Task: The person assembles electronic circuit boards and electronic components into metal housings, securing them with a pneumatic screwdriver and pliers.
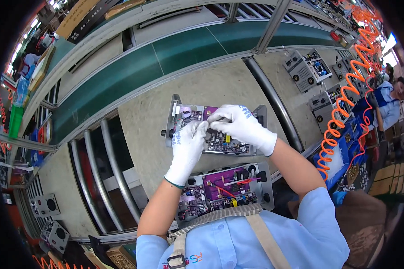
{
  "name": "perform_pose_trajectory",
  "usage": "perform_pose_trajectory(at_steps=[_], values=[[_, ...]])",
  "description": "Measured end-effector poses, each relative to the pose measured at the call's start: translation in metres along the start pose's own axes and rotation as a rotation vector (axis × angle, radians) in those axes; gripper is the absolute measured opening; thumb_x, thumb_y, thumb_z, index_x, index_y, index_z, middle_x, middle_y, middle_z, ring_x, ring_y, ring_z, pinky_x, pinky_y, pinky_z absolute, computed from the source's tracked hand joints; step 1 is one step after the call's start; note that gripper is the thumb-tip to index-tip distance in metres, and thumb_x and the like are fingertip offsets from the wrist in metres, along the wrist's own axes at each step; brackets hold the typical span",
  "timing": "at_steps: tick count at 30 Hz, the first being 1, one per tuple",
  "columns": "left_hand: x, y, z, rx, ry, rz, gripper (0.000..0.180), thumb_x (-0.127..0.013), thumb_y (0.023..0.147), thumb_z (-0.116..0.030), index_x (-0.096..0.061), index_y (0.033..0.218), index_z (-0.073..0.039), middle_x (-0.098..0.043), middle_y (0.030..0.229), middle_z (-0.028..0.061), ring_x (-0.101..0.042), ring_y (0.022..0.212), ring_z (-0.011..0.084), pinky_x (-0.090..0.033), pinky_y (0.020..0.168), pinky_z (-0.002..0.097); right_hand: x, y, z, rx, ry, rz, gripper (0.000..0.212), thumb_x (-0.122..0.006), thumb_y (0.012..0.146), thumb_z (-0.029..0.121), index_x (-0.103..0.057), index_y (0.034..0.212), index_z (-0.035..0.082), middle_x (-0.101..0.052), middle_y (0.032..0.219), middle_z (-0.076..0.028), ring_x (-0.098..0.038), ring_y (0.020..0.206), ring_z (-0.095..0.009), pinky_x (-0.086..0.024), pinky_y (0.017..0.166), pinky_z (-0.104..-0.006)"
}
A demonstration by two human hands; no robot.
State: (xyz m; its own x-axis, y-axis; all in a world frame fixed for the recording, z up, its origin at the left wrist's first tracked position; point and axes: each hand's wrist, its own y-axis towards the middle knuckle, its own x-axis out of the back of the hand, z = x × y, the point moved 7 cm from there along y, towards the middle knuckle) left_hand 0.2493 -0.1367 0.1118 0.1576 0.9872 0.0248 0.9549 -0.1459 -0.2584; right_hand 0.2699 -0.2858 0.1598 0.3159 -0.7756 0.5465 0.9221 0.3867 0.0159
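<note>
Both of my hands wear white gloves and meet over an open grey metal unit (173, 117) with a purple circuit board (220, 142) inside. My left hand (187, 150) pinches something small at the middle of the board, and what it is cannot be made out. My right hand (242, 126) curls over the same spot, fingertips touching the left ones. A second open unit (265, 190) with a purple board, red wires and a yellow part lies nearer to me, just below my forearms.
A green conveyor belt (121, 80) curves along the far side. More grey units (307, 67) sit at the right beside a coiled orange air hose (345, 98). Blue bins (341, 157) stand at the right, and another person in blue (390, 105) works beyond them. Metal rails (98, 175) run at left.
</note>
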Motion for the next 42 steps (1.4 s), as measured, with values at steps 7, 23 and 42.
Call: perform_pose_trajectory(at_steps=[7, 23, 42], values=[[-0.007, 0.002, 0.021, 0.078, 0.032, 0.174, 0.024, -0.06, 0.098, -0.018, -0.065, 0.112, 0.002, -0.066, 0.081, 0.0044, -0.055, 0.055, 0.008, -0.044, 0.051, 0.0221, 0.001, 0.007, -0.007, -0.111, -0.103, 0.166, 0.017, -0.072, 0.084, 0.013, -0.073, 0.097, 0.002, -0.067, 0.087, -0.011, -0.066, 0.083, -0.022, -0.051, 0.076, -0.0333], [0.041, -0.053, -0.001, -0.153, 0.189, -0.087, 0.026, -0.059, 0.096, -0.018, -0.068, 0.116, -0.002, -0.069, 0.087, 0.0092, -0.062, 0.066, 0.0127, -0.049, 0.062, 0.0275, -0.013, 0.022, -0.016, -0.269, -0.659, 0.376, 0.019, -0.075, 0.075, 0.023, -0.076, 0.082, 0.006, -0.071, 0.078, -0.016, -0.07, 0.076, -0.029, -0.053, 0.074, -0.0383], [0.031, -0.059, 0.008, -0.09, 0.397, 0.041, 0.027, -0.061, 0.094, -0.022, -0.068, 0.114, -0.004, -0.07, 0.101, 0.0187, -0.069, 0.094, 0.0326, -0.053, 0.083, 0.0374, -0.027, 0.042, -0.027, -0.323, -0.652, 0.632, 0.021, -0.082, 0.07, 0.02, -0.076, 0.083, 0.005, -0.072, 0.077, -0.013, -0.07, 0.075, -0.025, -0.052, 0.07, -0.0361]])
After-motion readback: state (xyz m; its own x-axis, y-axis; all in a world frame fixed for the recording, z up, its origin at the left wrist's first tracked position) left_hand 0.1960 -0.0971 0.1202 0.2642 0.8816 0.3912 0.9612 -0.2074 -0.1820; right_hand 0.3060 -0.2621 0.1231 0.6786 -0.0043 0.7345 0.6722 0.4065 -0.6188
